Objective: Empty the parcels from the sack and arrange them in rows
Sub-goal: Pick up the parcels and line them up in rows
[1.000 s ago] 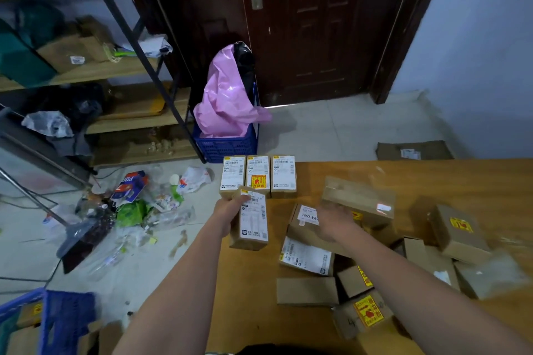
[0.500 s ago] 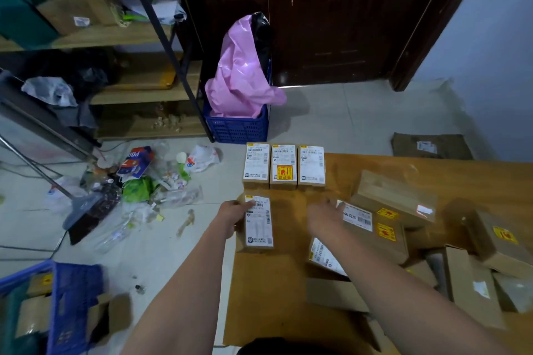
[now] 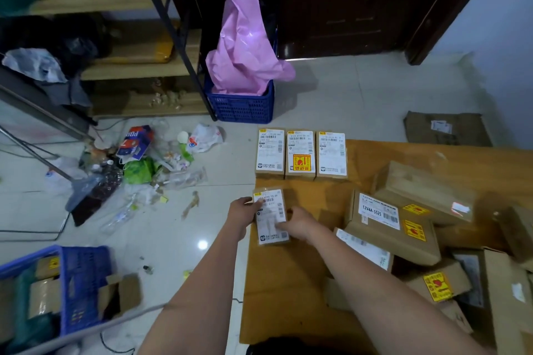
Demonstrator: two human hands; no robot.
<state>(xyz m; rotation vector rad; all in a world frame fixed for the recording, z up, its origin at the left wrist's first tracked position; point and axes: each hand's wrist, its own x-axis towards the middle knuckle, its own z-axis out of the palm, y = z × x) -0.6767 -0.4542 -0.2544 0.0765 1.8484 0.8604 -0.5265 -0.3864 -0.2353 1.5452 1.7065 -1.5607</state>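
Pink bag, blue crate, brown parcels

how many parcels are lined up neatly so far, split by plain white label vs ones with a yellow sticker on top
Row parcels with plain white label: 2
Row parcel with yellow sticker: 1
Parcel under both hands, white label, starting a second row: 1
Total lined up: 4
The loose heap on the right is not counted.
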